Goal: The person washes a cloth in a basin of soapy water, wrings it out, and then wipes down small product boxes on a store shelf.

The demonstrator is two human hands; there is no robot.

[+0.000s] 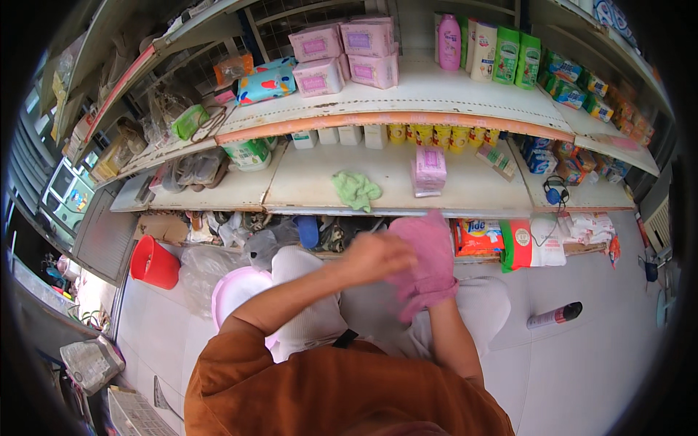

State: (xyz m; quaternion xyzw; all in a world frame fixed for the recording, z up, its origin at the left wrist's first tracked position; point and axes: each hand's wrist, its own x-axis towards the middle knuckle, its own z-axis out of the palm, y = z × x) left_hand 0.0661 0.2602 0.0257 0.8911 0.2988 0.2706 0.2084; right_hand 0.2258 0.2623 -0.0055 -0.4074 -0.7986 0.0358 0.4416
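A pink cloth (425,256) is draped over my right hand (431,289), hiding its fingers and most of the hand. My left hand (381,253), blurred, is beside the cloth's left side; whether it touches the cloth cannot be told. Before me on the lower shelf (305,185) lie a crumpled green cloth (355,189) and a small upright stack of pink packages (429,170). To their right a small box with green panels (496,162) lies at a slant. Pink packages (371,35) and shampoo bottles (483,52) stand on the shelf above.
A pink-rimmed basin (218,294) stands by my left knee, beside clear plastic bags (199,275) and a red bucket (155,262). A spray can (555,315) lies on the floor at the right. Detergent bags (478,237) and shoes sit beneath the lower shelf's edge.
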